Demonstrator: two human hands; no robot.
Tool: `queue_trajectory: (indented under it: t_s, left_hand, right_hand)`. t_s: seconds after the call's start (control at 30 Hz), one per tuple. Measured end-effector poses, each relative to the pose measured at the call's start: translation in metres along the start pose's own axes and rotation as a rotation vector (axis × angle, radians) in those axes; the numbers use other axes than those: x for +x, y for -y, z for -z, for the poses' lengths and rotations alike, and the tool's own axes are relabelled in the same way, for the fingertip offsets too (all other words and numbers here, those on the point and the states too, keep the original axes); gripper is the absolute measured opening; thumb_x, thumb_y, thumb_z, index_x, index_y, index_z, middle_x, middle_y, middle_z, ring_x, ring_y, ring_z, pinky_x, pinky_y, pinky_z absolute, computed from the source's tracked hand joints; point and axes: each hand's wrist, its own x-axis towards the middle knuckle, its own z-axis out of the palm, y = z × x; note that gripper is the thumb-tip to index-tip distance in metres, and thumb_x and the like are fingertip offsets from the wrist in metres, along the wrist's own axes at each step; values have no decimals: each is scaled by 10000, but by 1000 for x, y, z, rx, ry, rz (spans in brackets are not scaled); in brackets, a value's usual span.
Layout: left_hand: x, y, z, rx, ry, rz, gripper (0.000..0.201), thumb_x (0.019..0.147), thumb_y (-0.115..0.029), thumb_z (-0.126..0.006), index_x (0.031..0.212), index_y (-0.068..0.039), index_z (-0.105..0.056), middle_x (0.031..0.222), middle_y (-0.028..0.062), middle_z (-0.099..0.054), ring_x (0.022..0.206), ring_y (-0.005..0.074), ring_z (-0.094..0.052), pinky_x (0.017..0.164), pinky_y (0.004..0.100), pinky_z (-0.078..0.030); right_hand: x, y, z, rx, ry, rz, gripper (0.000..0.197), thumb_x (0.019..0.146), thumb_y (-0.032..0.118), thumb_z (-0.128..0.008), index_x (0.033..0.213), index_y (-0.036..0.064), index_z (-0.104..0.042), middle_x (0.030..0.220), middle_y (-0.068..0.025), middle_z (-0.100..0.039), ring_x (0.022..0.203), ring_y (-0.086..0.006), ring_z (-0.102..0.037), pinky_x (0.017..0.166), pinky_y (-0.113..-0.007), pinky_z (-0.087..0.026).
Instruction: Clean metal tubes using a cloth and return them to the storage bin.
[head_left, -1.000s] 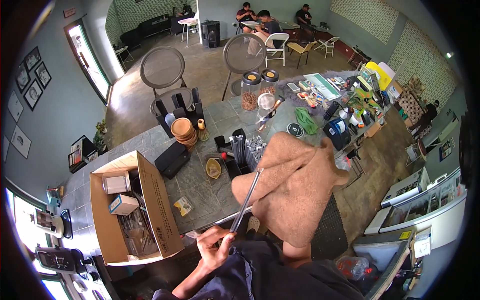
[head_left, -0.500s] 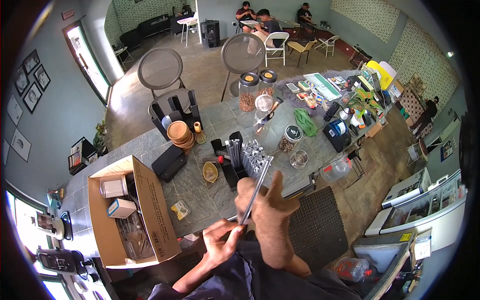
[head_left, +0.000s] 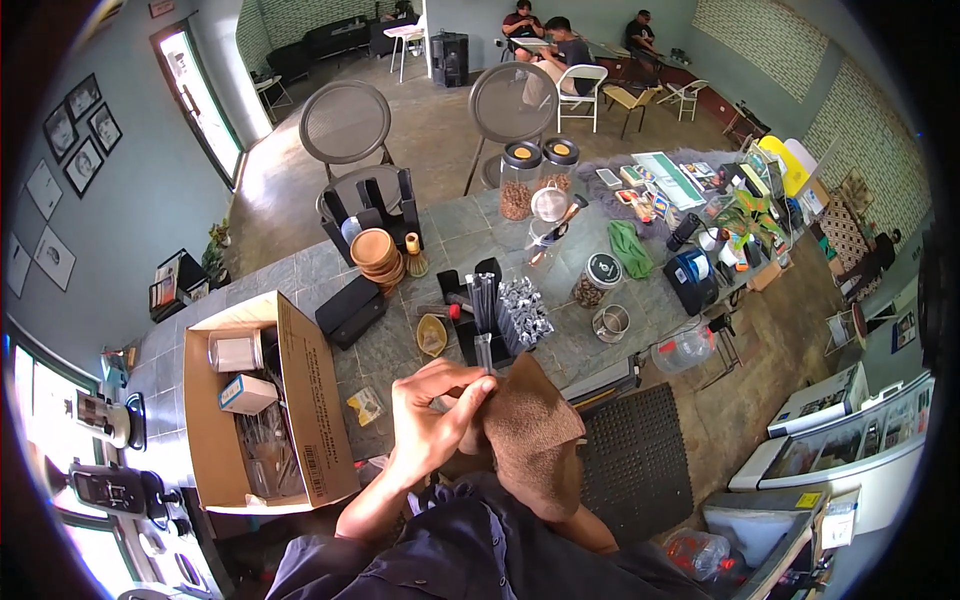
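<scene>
My left hand (head_left: pixel 432 415) is closed, pinching a thin straw-like stick (head_left: pixel 484 352) between thumb and forefinger. The stick's upper end stands above the fingertips; its lower part is out of sight behind my hand. A brown cloth (head_left: pixel 535 425) covers my right hand, so its fingers are hidden; only the right forearm (head_left: pixel 592 530) shows below. The cloth sits right beside my left fingertips. Just beyond, on the tiled counter, a black holder contains dark straws (head_left: pixel 483 300) and a bunch of wrapped sticks with clear, shiny ends (head_left: pixel 525 315).
A cardboard box (head_left: pixel 325 430) of cups and packets stands at the left. Around the holder are a yellow bowl (head_left: pixel 432 335), a black case (head_left: pixel 350 317), wooden coasters (head_left: pixel 374 250), a lidded jar (head_left: pixel 598 280) and a glass (head_left: pixel 611 322). People sit at a far table.
My left hand has risen, and the stick, earlier slanting long across the cloth, now shows only its upper end. The cloth-covered hand has turned. The whole view has shifted slightly.
</scene>
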Motion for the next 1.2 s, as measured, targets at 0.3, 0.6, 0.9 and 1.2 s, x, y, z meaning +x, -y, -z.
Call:
queue_trajectory:
  t_s: [0.3,0.6,0.9,1.2]
  left_hand:
    - [15,6,-11,-375,-81,138,100,943,-40,-794,969,57,-785,929,107,-764,818,139,-714,746,268,-571]
    - [69,34,1,-204,-408,82,164,999,-91,-737,1069,51,-779,908,111,-767,755,155,-733,675,304,-638]
    - [81,150,-59,158,-298,-34,79,924,-13,-785,983,40,-788,868,91,-754,727,108,-684,641,254,-535]
    - [56,225,-70,376,-263,44,219,877,-59,-818,1077,25,-785,906,165,-784,767,251,-769,701,317,-597]
  right_hand:
    - [-7,-13,3,134,105,-177,157,979,175,-652,1057,43,-683,936,-137,-557,862,-297,-593,684,-423,-481]
    - [-43,-42,-19,996,279,-582,332,908,62,-685,1237,72,-734,1062,-94,-765,905,-175,-698,783,-304,-540]
    - [-32,-68,-19,317,470,-147,222,880,142,-730,1092,202,-756,882,-120,-622,795,-268,-675,656,-379,-541]
    - [-7,-54,-19,275,442,-249,202,922,192,-721,1104,273,-686,924,-84,-532,757,-214,-646,594,-359,-528]
